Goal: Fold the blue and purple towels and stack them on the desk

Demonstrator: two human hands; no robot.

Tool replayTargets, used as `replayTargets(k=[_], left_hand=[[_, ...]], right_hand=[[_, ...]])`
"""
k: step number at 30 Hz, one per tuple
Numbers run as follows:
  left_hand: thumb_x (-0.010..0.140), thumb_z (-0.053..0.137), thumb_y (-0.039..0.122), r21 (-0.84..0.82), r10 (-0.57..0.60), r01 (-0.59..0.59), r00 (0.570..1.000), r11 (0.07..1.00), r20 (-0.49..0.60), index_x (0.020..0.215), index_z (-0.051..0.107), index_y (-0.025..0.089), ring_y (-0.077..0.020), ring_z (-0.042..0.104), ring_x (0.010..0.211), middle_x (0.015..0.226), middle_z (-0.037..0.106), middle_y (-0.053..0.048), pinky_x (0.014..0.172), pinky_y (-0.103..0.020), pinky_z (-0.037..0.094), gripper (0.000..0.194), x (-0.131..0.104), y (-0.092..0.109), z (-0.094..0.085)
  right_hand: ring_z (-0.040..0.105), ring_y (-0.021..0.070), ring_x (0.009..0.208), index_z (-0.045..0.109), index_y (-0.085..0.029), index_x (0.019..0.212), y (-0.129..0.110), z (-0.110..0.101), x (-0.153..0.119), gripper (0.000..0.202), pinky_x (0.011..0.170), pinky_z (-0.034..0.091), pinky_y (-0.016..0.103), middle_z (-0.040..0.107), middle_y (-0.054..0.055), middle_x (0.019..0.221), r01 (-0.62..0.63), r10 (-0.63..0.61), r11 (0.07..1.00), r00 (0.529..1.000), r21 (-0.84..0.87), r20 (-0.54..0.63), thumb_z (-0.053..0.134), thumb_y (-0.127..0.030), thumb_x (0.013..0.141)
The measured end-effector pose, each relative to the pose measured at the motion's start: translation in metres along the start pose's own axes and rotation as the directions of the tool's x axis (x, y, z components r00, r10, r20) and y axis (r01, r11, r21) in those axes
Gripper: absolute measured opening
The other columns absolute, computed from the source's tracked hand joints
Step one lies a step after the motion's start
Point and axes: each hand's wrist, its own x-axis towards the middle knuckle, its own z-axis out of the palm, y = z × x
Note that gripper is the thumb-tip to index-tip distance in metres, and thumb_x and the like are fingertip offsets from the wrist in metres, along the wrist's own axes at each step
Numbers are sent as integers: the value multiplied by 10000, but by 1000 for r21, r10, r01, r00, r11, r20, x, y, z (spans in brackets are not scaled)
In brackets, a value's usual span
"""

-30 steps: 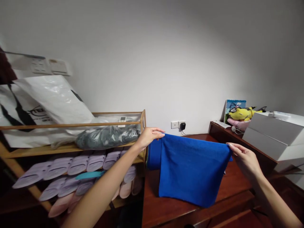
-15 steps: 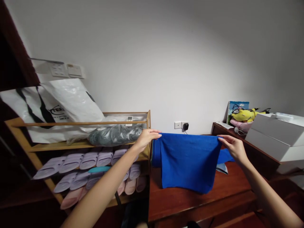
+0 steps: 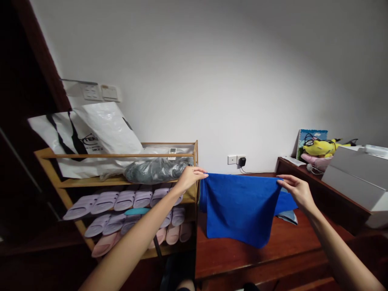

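A blue cloth (image 3: pixel 241 208) hangs stretched between my two hands, over a reddish-brown wooden table (image 3: pixel 230 262). My left hand (image 3: pixel 191 178) pinches its upper left corner between thumb and fingers. At the upper right corner, my right hand (image 3: pixel 295 189) grips it in the same way. The top edge is nearly straight, and the lower edge hangs loose. Behind it, more blue fabric (image 3: pixel 286 203) and a light blue-grey folded piece (image 3: pixel 288 217) lie on the table, partly hidden.
Left of the table stands a wooden rack (image 3: pixel 125 155) with white bags (image 3: pixel 112 129), a plastic-wrapped bundle (image 3: pixel 157 170) and several slippers (image 3: pixel 106 202). At the right are white boxes (image 3: pixel 354 173) and a yellow plush toy (image 3: pixel 321 148). A black plug (image 3: pixel 242 161) sits in the wall.
The view has turned slightly left, so the rack and wall items appear farther right. Both hands still hold the blue cloth, whose top edge sags slightly more.
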Motion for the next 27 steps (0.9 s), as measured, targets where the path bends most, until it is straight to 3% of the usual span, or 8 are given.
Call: replayTargets(k=[3, 6, 9, 12, 15, 18, 23, 27], left_hand=[[613, 736, 381, 74, 21, -21, 1000, 997, 1, 751, 692, 166, -215, 663, 708, 701, 724, -55, 636, -280, 489, 259, -1, 1, -2], [607, 730, 319, 180, 57, -56, 998, 982, -4, 670, 683, 187, -199, 629, 637, 612, 690, -20, 623, -274, 452, 153, -4, 6, -5], [599, 734, 268, 271, 101, -99, 995, 958, 4, 587, 659, 208, -176, 581, 603, 566, 640, 10, 648, -268, 421, 97, -10, 18, -8], [610, 725, 257, 339, 161, -167, 986, 926, 48, 584, 644, 216, -175, 569, 664, 660, 633, 5, 689, -269, 419, 95, -17, 31, -14], [672, 688, 315, 315, 211, -249, 966, 916, 151, 650, 635, 206, -200, 589, 812, 843, 653, -31, 765, -288, 439, 124, -25, 44, -25], [712, 662, 382, 151, 129, -171, 958, 974, 257, 721, 623, 195, -200, 614, 841, 848, 664, -34, 769, -294, 473, 192, -36, 56, -36], [660, 718, 390, 99, 4, -35, 954, 994, 301, 686, 609, 204, -149, 605, 614, 624, 634, 20, 598, -241, 482, 217, -67, 80, -54], [672, 720, 350, 51, -59, 44, 937, 998, 345, 669, 599, 226, -162, 626, 561, 580, 660, 15, 544, -242, 479, 173, -93, 97, -61]], right_hand=[[644, 205, 750, 675, -165, 1047, 3, 0, 2, 633, 669, 509, 303, 722, 56, 793, -19, 19, 1000, 999, -4, 46, 755, -553, 553], [657, 228, 763, 713, -162, 913, 5, -1, 3, 568, 684, 519, 320, 728, 81, 799, -22, 24, 999, 998, -29, 56, 759, -571, 521], [657, 231, 745, 713, -176, 805, 6, -6, 2, 484, 686, 507, 320, 724, 72, 779, 30, -26, 987, 999, -157, 29, 732, -588, 550], [641, 221, 712, 699, -199, 791, 4, -15, 0, 438, 671, 490, 322, 708, 54, 769, 99, -100, 939, 995, -330, 15, 664, -605, 632], [624, 207, 732, 678, -215, 804, -4, -24, -4, 414, 686, 498, 323, 692, 58, 858, 202, -203, 913, 979, -354, 36, 634, -604, 669], [614, 221, 842, 661, -227, 844, -18, -32, -11, 390, 740, 504, 326, 679, 62, 969, 216, -202, 938, 976, -270, 80, 644, -580, 679], [595, 187, 703, 662, -229, 803, -43, -45, -31, 359, 612, 492, 280, 675, 37, 785, 89, -78, 983, 994, -159, 76, 707, -542, 632], [601, 197, 706, 677, -236, 777, -54, -52, -44, 338, 632, 506, 282, 672, 42, 770, 59, -52, 990, 997, -130, 61, 755, -501, 583]])
